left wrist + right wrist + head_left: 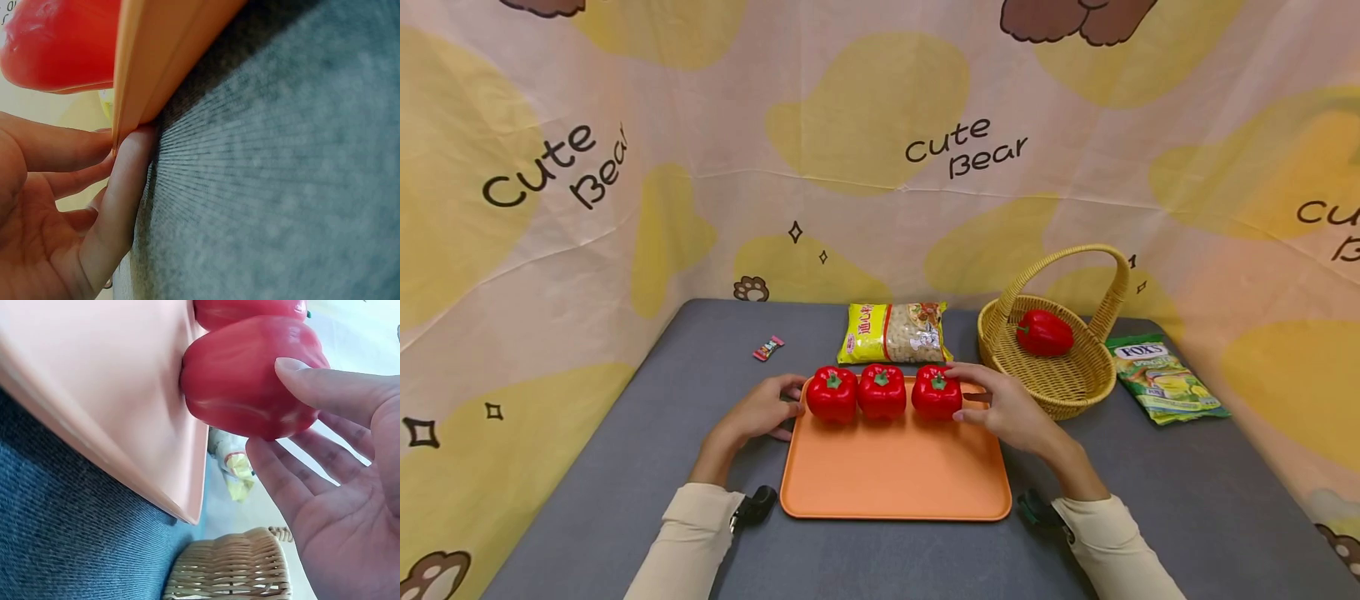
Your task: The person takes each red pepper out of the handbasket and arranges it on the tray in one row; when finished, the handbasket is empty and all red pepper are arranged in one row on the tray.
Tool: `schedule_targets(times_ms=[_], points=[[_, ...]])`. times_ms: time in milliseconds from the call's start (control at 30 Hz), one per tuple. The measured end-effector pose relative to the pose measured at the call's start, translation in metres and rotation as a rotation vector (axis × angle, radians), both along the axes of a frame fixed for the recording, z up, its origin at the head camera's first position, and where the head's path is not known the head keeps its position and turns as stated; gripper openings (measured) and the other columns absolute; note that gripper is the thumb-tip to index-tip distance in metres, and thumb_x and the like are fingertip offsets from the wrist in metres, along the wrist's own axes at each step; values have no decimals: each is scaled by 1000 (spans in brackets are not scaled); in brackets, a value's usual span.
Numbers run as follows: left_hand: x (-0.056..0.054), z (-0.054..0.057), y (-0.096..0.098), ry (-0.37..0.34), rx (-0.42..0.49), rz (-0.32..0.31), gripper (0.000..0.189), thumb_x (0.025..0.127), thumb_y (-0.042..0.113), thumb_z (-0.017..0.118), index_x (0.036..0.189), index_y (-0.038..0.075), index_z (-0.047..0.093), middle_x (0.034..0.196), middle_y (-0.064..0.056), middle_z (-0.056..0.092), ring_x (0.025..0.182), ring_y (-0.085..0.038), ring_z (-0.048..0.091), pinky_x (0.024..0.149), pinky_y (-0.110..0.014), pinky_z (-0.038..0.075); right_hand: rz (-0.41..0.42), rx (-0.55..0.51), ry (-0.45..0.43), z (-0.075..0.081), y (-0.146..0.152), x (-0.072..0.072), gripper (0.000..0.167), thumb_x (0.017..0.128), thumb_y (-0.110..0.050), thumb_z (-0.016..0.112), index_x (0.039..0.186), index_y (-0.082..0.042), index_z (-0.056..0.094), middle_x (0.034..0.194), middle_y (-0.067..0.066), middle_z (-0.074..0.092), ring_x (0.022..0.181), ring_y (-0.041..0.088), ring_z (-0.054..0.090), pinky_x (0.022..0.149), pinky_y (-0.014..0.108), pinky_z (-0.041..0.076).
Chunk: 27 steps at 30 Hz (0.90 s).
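Three red bell peppers stand in a row along the far side of an orange tray (pixel 895 475): a left one (pixel 832 395), a middle one (pixel 882 392) and a right one (pixel 937 393). At the tray's far left corner, my left hand (pixel 765 407) holds the rim; in the left wrist view its fingertips (pixel 134 147) meet the tray edge (pixel 140 69), low against the table. My right hand (pixel 1006 407) grips the right bell pepper, which sits on the tray; the right wrist view shows thumb and fingers around that pepper (pixel 244 381).
A wicker basket (pixel 1052 396) with a tall handle stands behind my right hand, holding another red bell pepper (pixel 1045 333). Beside it lies a green FOX'S packet (pixel 1167 379). Behind the tray is a yellow pasta bag (pixel 895 333); a small wrapped candy (pixel 768 347) lies left.
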<state>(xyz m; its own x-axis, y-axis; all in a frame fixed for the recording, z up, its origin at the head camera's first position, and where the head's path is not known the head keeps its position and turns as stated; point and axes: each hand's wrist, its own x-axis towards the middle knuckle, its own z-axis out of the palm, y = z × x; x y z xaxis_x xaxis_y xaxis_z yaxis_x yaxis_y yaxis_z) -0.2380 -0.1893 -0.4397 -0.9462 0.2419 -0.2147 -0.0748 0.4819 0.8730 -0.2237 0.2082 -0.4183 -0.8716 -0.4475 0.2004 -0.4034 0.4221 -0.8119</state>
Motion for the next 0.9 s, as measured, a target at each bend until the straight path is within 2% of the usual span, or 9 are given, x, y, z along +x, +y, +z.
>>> schedule_targets(times_ms=[133,333,467,567,733,900], points=[[0,-1,0,1,-5,0,52,100,4,61,150,-5,51,124,-20,58,100,-26,66,68,-41,67,2,-32,-46,-1,-2,1,58,86,2,83,141,-2,64,154,21,53,132,43,61,106,46,57],[0,0,0,4,1,2,52,100,4,61,150,-6,51,123,-20,58,100,-26,66,67,-41,67,-33,4,-39,-1,0,0,63,86,-9,87,143,-3,61,152,18,53,138,39,55,108,50,55],[0,0,0,1,2,1,52,100,4,61,150,-6,50,124,-20,58,100,-25,66,68,-41,67,-57,28,-56,0,2,0,76,85,-13,89,151,-4,53,147,18,54,131,40,60,102,52,59],[0,0,-1,-2,3,0,53,100,4,61,151,-6,50,124,-20,58,101,-26,66,68,-41,67,-75,84,-57,0,2,0,82,83,-19,91,154,-5,51,142,17,56,124,38,64,98,49,61],[0,1,-1,-7,0,-1,53,100,4,60,151,-6,49,125,-21,57,101,-26,66,69,-41,67,-71,128,-58,-1,1,-1,79,84,-20,90,152,-4,52,128,15,63,112,30,68,95,47,61],[0,1,-1,-1,2,-1,52,100,3,60,151,-6,49,125,-21,58,101,-26,66,68,-41,67,-68,114,-52,-2,-1,0,75,86,-15,88,152,-5,52,130,15,63,111,29,70,96,49,62]])
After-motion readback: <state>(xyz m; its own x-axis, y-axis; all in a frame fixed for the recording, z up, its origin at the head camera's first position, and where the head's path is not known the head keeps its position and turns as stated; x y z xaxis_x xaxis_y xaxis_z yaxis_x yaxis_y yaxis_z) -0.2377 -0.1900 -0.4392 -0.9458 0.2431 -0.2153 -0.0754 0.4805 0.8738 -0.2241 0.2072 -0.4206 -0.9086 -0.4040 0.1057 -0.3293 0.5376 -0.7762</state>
